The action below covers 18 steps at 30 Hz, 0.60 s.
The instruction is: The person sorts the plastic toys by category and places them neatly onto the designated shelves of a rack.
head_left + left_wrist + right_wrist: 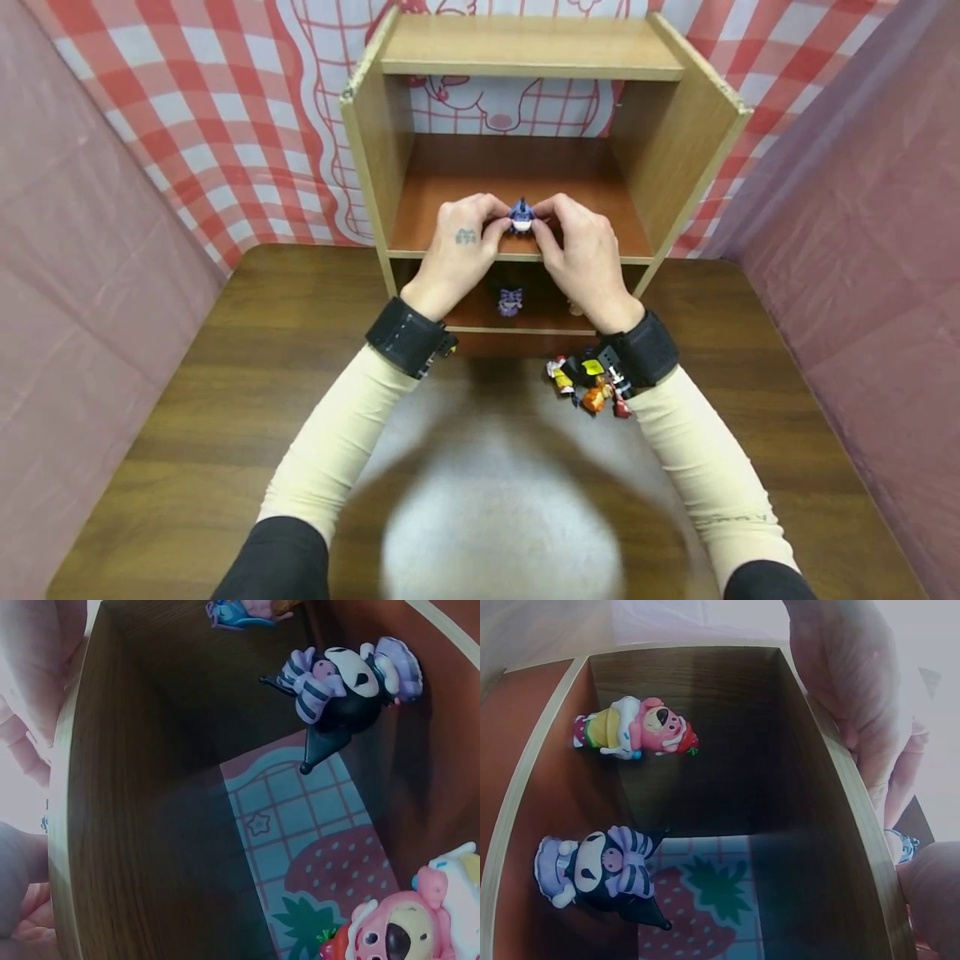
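A small blue-and-white figurine point(521, 218) stands at the front of the middle board of a wooden shelf unit point(367, 167). From its left side my left hand point(461, 246) pinches it between thumb and fingers. My right hand point(587, 250) does the same from the other side. In the right wrist view, part of the blue figurine point(904, 845) shows between the fingers. One compartment below, a black-and-purple figurine point(592, 866) with a striped bow stands beside a pink bear figurine point(660, 727).
In the left wrist view, another blue-and-pink figurine point(247, 611) is in the lower compartment. Several loose figurines point(596, 393) lie on the wooden table point(300, 400) by my right wrist. A red checked cloth point(225, 100) hangs behind, with pink cloth sides point(97, 208).
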### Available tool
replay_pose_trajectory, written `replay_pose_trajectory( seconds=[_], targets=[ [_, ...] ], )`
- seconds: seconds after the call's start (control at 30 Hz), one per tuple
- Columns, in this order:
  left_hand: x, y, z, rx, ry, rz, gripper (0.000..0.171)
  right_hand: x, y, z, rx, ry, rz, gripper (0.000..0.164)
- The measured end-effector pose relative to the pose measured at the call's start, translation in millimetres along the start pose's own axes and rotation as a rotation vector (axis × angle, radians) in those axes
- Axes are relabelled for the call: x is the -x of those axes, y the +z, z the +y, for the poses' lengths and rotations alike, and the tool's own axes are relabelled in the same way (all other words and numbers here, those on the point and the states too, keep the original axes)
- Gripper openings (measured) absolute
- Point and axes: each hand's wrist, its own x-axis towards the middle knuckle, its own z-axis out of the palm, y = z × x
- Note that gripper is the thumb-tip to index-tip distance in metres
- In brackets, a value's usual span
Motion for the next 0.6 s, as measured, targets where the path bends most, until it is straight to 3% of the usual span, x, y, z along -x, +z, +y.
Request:
replay_pose_trajectory(
  seconds=[0.3,0.6],
  targets=[
    [2.9,-2.1,1.0,0.019,-0.025,-0.012,0.012,2.9,2.4,-1.0,0.011,0.031,0.007,0.017],
    [3.6,-1.4,0.9,0.015,-0.025,-0.017,0.014,5.7,1.6,0.3,-0.017,-0.006,0.029,0.016]
  ],
)
